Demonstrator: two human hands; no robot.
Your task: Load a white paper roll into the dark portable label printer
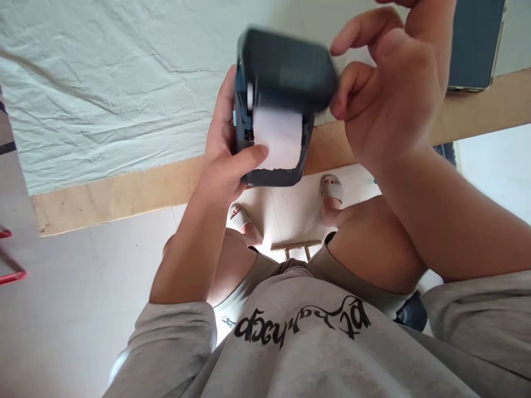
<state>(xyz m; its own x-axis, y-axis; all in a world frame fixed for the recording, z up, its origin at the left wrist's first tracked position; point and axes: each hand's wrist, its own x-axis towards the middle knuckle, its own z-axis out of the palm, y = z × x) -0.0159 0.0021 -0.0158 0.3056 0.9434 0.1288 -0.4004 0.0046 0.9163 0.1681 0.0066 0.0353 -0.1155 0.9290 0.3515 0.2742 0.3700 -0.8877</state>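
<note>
A black handheld label printer (pixel 274 178) is held over the table's front edge. Its dark lid (pixel 290 66) is raised and slightly blurred. From under the lid a strip of white paper (pixel 282 138) comes out across the body. My left hand (pixel 226 155) grips the printer from the left side, its thumb pressed on the paper and its other fingers hidden behind. My right hand (pixel 390 88) is at the lid's right corner with bent, separated fingers. One lower fingertip is against or very close to that corner; I cannot tell which. Nothing shows in that palm.
A table (pixel 174 185) with a wooden edge carries a crumpled pale cloth (pixel 116 99). A dark flat box (pixel 475 44) lies on it at the far right. Below are my legs, sandalled feet and a small wooden bar (pixel 295 245). Red-edged objects (pixel 12 276) show at the left.
</note>
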